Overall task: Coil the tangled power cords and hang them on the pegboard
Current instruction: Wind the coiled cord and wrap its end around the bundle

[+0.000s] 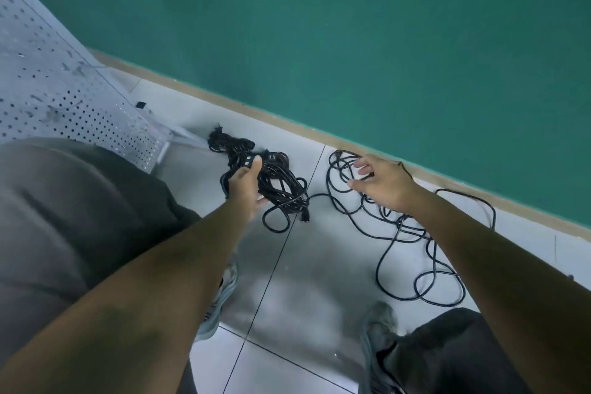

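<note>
A dense tangle of black power cords (278, 182) lies on the pale tiled floor, and my left hand (244, 184) is closed around its left side, thumb on top. A single strand runs right from it to a looser sprawl of black cord (403, 230) spread along the wall's foot. My right hand (380, 184) hovers over the far end of that sprawl with fingers spread, holding nothing that I can see. A black plug (305, 216) hangs at the bundle's lower edge. The grey perforated pegboard (64, 89) stands at the left.
A green wall (351, 41) with a tan skirting strip (256, 112) runs diagonally behind the cords. My two shoes (380, 323) and dark trouser legs fill the lower frame. The pegboard's white foot (179, 134) rests near the bundle.
</note>
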Motion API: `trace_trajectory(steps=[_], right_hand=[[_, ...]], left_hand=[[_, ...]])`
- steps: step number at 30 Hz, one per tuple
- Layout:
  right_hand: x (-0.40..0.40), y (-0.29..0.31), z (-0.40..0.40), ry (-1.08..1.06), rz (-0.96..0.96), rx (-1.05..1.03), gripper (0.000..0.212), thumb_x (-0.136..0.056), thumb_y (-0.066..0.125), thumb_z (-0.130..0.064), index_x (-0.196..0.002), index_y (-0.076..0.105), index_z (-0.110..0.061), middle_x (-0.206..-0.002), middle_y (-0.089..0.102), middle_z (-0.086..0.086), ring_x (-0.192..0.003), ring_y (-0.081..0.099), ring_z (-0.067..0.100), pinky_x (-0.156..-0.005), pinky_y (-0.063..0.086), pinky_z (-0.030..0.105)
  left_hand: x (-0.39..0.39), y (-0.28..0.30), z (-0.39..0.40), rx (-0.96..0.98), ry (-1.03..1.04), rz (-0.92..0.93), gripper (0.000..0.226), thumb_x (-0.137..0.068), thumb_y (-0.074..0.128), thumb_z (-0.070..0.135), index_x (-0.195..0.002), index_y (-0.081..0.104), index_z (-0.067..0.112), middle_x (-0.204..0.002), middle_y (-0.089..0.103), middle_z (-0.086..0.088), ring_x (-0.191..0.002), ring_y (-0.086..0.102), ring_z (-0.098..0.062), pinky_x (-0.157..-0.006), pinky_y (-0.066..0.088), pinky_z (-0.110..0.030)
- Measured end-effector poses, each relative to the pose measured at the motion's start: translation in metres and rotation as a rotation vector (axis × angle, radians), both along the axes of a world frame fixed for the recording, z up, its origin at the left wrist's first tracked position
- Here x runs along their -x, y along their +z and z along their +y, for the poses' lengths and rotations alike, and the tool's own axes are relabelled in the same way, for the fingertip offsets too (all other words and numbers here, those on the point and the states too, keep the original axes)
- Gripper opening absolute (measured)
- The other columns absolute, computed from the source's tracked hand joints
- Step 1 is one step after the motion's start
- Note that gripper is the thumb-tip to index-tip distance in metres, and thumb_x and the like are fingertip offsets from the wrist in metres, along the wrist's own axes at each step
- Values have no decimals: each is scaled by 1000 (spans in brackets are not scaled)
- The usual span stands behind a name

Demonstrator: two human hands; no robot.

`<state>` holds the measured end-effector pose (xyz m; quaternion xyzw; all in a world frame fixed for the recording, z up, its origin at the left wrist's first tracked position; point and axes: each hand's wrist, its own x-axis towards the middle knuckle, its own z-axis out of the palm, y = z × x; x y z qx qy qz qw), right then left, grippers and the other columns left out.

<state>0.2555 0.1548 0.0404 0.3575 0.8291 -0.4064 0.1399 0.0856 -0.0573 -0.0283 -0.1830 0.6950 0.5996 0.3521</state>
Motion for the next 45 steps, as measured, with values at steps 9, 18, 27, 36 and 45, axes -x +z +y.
trace_trajectory(steps=[9, 18, 27, 36, 45], right_hand=[[41, -76, 18, 153, -122, -40, 53, -94, 71, -35, -141, 51, -25, -143, 56, 4, -119, 61, 26, -106, 45, 36], [69, -132, 18, 217, -182, -7, 54, -95, 68, -33, -144, 47, -26, -151, 46, 2, -132, 52, 25, -109, 43, 38], [76, -147, 22, 253, -208, -9, 54, -96, 67, -33, -145, 46, -25, -150, 46, 2, -127, 54, 25, -106, 44, 37], [66, -153, 25, 266, -272, -5, 56, -96, 67, -34, -147, 44, -24, -150, 46, 5, -127, 53, 27, -105, 43, 37], [59, -171, 32, 284, -301, 4, 60, -94, 69, -36, -147, 43, -24, -149, 47, 7, -131, 51, 28, -108, 44, 44]], left_hand=[[54, -77, -16, 230, -96, 90, 30, -102, 60, 42, -82, 55, 20, -91, 59, -6, -94, 65, -31, -96, 57, -52], [79, -143, 7, 350, -327, 196, 31, -101, 62, 35, -77, 53, 17, -72, 48, 1, -71, 47, -18, -75, 43, -35], [77, -162, 2, 555, -344, 358, 25, -94, 70, 34, -110, 65, 16, -89, 61, 9, -99, 60, -20, -94, 47, -37], [20, -171, -13, 583, -227, 204, 54, -83, 83, 42, -113, 49, 12, -101, 61, 1, -100, 63, -25, -87, 52, -37], [-37, -192, 16, 465, -770, 338, 26, -86, 77, 41, -99, 70, 19, -97, 71, 4, -96, 67, -19, -76, 44, -27]])
